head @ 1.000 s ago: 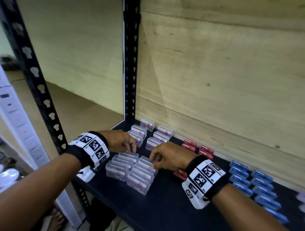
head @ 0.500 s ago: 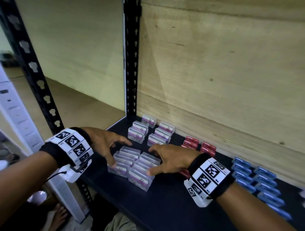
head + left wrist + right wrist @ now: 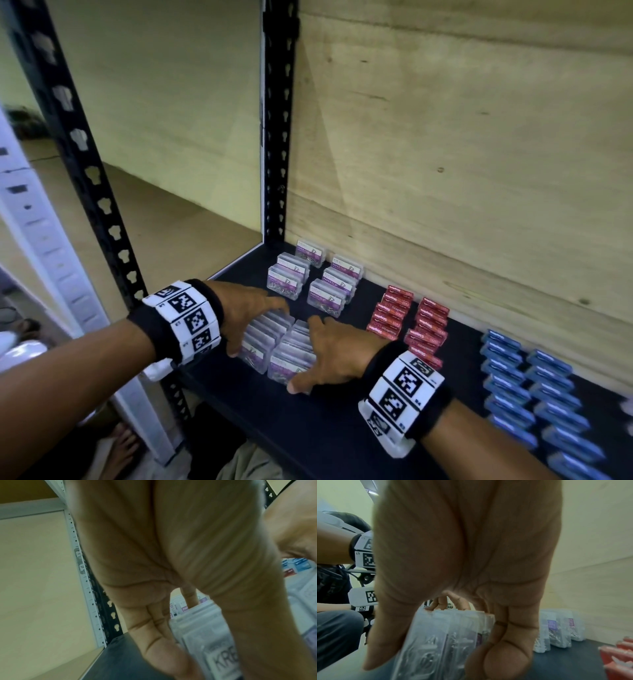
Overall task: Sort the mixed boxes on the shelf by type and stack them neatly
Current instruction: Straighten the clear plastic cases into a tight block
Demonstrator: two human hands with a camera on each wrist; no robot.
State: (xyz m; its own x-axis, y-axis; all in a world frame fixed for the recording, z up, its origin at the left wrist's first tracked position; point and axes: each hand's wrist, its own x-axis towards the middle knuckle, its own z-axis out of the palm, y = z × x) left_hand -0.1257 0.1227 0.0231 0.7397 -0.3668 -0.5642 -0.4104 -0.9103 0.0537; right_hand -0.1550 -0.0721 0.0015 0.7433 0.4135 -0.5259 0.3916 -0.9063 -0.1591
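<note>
Two short rows of clear paper-clip boxes stand side by side at the front left of the dark shelf (image 3: 274,421). My left hand (image 3: 251,311) spans the left row (image 3: 263,334), thumb at its near end and fingers at its far end. In the left wrist view that row (image 3: 205,635) sits between fingers and thumb. My right hand (image 3: 329,353) clasps the right row (image 3: 294,356) the same way. The right wrist view shows that row (image 3: 447,635) held between thumb and curled fingers.
More clear boxes (image 3: 315,281) stand in two rows at the back left corner. Red boxes (image 3: 407,318) line up in the middle and blue boxes (image 3: 527,387) to the right. A wooden back panel (image 3: 445,171) and black uprights (image 3: 277,137) bound the shelf.
Both hands went from curled at the far ends of the rows to spread along them, thumbs now at the near ends. The left hand shifted right onto its row.
</note>
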